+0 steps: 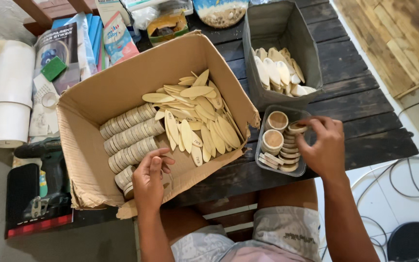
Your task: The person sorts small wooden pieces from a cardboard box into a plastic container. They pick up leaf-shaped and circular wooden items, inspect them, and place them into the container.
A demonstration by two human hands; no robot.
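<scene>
My left hand [150, 174] reaches into a large cardboard box [98, 92], fingers curled over a short row of round wooden discs [123, 177] at its near corner. More rows of discs [129, 133] and a pile of oval wooden pieces [197, 116] fill the box. My right hand [322, 145] pinches a round wooden disc [298, 127] over a small clear plastic tray [263, 127] that holds several stacked discs.
A grey fabric bin [272, 29] with pale oval pieces stands behind the tray on the dark slatted table [360, 106]. A cordless drill [49, 170] lies left of the box, beside white rolls [10, 92] and packets. Cables [413, 179] trail on the floor at right.
</scene>
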